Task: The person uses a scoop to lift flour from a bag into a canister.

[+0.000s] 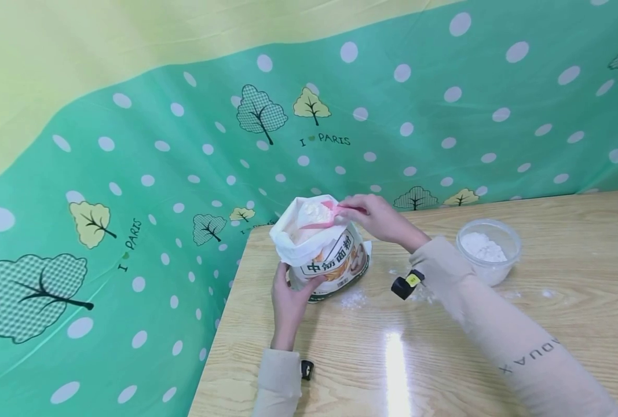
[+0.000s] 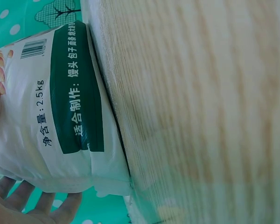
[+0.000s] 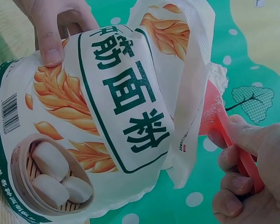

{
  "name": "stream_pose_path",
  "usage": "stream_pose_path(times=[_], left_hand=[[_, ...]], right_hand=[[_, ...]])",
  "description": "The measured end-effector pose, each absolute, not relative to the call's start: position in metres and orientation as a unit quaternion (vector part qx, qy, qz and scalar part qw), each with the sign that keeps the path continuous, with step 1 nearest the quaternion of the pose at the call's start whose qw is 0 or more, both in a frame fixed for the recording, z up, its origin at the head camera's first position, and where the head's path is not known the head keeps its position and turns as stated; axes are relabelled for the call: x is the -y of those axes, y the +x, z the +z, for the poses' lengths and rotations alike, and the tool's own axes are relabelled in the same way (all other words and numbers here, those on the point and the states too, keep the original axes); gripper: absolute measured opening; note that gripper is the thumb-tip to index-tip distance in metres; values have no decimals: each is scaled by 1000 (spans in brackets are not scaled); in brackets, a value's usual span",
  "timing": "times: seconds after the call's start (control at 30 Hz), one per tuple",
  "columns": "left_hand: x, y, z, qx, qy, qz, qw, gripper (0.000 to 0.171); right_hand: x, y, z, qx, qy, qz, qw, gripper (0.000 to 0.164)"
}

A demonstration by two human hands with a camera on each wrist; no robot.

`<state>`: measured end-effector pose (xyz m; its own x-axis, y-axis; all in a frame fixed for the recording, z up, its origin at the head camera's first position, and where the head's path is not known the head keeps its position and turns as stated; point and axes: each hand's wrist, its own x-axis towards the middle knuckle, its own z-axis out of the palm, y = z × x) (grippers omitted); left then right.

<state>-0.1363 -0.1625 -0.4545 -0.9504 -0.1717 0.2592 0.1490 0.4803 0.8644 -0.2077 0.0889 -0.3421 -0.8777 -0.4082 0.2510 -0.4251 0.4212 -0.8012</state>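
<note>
A long pale beige sleeve [image 1: 501, 330] is closest to us, with grey letters on it, and it leads up to the right hand [image 1: 379, 220]. That hand has its fingers curled round the handle of a pink plastic scoop [image 1: 335, 215] and pinches it tight. In the right wrist view the bowl of the scoop is heaped with white flour and sits right at the open top of the bag, just beside its folded rim.

The white paper flour bag with green writing and a picture of wheat and buns [image 1: 325, 249] stands upright on the light wooden table [image 1: 444, 359], near the table's back left corner. The left hand [image 1: 289, 301] is on the near side of the bag, low down. Its thumb presses on the front of the bag and its fingers wrap round the side, so it holds the bag.

A round clear plastic bowl with flour in it [image 1: 489, 248] sits to the right of the bag, well apart from it. Some spilled white flour [image 1: 353, 299] lies on the table just in front of the bag. Behind the table hangs a green cloth with white dots and little trees [image 1: 131, 191]
</note>
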Motion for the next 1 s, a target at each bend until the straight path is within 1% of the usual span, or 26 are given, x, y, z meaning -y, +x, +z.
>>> stream_pose_path(times=[0.57, 0.83, 1.0], left_hand=[[164, -137, -455, 850, 6, -504, 155, 82], [163, -137, -455, 849, 3, -503, 158, 82], [163, -137, -454, 850, 3, -503, 158, 82]], right_hand=[[-95, -207, -342, 845, 231, 482, 1, 35], [-98, -208, -344, 844, 211, 493, -5, 41], [-100, -207, -344, 845, 212, 492, 3, 39]])
